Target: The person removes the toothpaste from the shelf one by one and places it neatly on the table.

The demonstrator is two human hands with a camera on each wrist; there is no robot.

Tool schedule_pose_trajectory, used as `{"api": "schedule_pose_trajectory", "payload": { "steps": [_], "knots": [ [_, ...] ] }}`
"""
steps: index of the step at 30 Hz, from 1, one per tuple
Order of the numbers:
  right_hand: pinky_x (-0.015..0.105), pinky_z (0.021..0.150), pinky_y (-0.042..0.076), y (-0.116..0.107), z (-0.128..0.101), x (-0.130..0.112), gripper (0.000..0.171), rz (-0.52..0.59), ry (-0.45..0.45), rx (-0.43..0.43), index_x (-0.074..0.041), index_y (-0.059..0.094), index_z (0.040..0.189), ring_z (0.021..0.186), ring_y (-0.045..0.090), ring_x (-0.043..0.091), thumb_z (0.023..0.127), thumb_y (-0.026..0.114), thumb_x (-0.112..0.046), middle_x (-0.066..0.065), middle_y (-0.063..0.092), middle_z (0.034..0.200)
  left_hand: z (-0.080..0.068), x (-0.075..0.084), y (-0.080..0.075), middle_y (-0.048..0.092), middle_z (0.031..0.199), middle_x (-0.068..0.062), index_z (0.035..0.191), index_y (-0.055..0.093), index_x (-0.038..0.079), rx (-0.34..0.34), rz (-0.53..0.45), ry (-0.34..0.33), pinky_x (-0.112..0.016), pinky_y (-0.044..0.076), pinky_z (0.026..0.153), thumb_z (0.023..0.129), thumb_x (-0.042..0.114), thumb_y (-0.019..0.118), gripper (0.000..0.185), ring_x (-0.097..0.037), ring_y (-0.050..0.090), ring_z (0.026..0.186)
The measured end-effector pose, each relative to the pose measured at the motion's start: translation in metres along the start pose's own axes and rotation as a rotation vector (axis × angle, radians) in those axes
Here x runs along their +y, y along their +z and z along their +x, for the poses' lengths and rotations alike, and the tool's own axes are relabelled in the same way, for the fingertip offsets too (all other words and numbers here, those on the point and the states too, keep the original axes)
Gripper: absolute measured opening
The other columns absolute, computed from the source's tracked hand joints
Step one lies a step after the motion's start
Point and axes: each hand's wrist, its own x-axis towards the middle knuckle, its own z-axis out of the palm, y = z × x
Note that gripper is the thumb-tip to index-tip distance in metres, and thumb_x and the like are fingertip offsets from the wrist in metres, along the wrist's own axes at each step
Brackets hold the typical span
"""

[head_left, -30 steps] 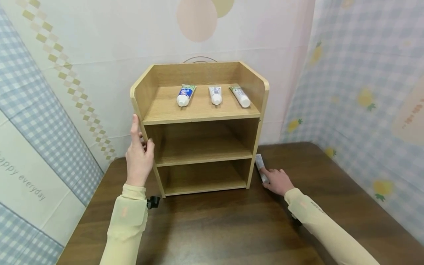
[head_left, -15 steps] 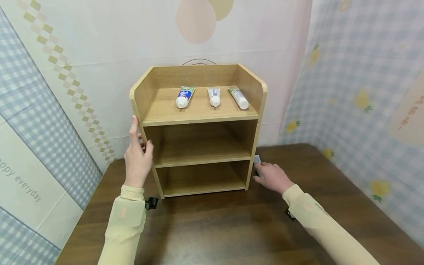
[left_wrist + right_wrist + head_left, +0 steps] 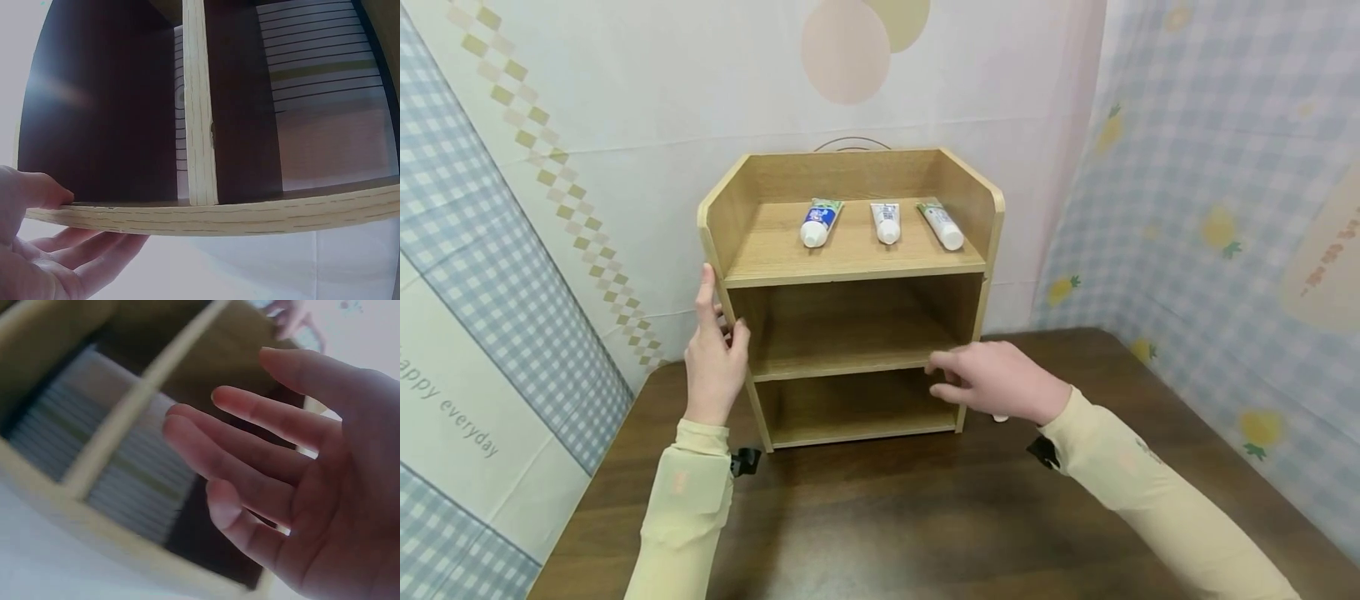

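Here, label by label:

Left hand: the left hand (image 3: pixel 715 358) grips the left side panel of the wooden shelf (image 3: pixel 850 292), thumb on the inner face and fingers (image 3: pixel 705 287) laid up along the outer face; in the left wrist view the thumb and fingers (image 3: pixel 94 247) clasp the pale panel edge.

Right hand: the right hand (image 3: pixel 996 382) hangs in front of the shelf's lower right corner, fingers loosely spread and pointing left toward the middle and bottom openings, holding nothing; the right wrist view shows the fingers (image 3: pixel 250 450) relaxed and apart, with the shelf blurred behind them.

Shelf: it stands upright on the dark desk (image 3: pixel 925 517), near the back edge, with three levels; the middle and bottom levels show bare wood.

Tubes on top: a blue tube (image 3: pixel 817 222), a white tube (image 3: pixel 886 222) and a green-and-white tube (image 3: pixel 942 225) lie side by side on the top level, caps toward the front, apart from one another.

Tube on desk: a small white cap end (image 3: pixel 999 417) shows just under the right hand, on the desk beside the shelf's right foot; the rest is hidden by the hand.

Surroundings: patterned cloth (image 3: pixel 1210 167) hangs behind and at both sides of the desk.
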Motion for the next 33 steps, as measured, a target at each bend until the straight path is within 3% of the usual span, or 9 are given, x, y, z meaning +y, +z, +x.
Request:
{"api": "schedule_pose_trajectory", "payload": {
  "steps": [5,14,22,27,33],
  "knots": [
    [0.025,0.053,0.044,-0.021,0.018,-0.014,0.016,-0.047,-0.045,0.109,-0.016,0.067,0.102,0.057,0.051,0.002,0.09,0.066,-0.028,-0.008,0.067,0.08,0.001,-0.001,-0.001,0.064,0.114,-0.025,0.154,0.015,0.034,-0.004,0.004,-0.006,-0.05,0.044,0.07,0.093,0.007,0.049,0.075,-0.04,0.063,0.083],
    [0.028,0.048,0.038,-0.05,0.049,-0.028,0.014,-0.082,-0.086,0.323,-0.014,0.066,0.101,0.055,0.049,0.009,0.091,0.063,-0.023,-0.007,0.056,0.066,0.002,-0.003,-0.003,0.064,0.111,-0.025,0.155,0.014,0.035,-0.014,0.016,-0.016,-0.05,0.044,0.071,0.093,0.007,0.049,0.076,-0.039,0.062,0.082],
    [0.034,0.051,0.043,-0.069,0.084,-0.028,0.013,-0.167,-0.121,0.519,-0.01,0.067,0.098,0.064,0.057,0.019,0.087,0.062,-0.015,0.004,0.065,0.083,0.004,-0.005,-0.002,0.064,0.116,-0.024,0.155,0.014,0.034,-0.011,0.009,-0.013,-0.051,0.046,0.073,0.093,0.008,0.049,0.076,-0.039,0.065,0.086],
    [0.04,0.062,0.046,-0.078,0.106,-0.024,0.016,-0.245,-0.102,0.526,-0.007,0.064,0.101,0.074,0.059,0.026,0.087,0.059,-0.012,0.008,0.062,0.086,0.004,-0.005,-0.001,0.064,0.114,-0.025,0.155,0.014,0.035,-0.009,0.005,0.004,-0.049,0.047,0.072,0.093,0.007,0.05,0.076,-0.039,0.065,0.085],
    [0.04,0.069,0.044,-0.085,0.124,-0.019,0.019,-0.326,-0.074,0.426,-0.006,0.062,0.106,0.08,0.058,0.03,0.088,0.055,-0.011,0.01,0.06,0.086,0.002,-0.006,0.001,0.064,0.11,-0.028,0.155,0.014,0.034,-0.013,0.01,0.038,-0.05,0.049,0.07,0.093,0.006,0.05,0.076,-0.04,0.066,0.084]
  ]
}}
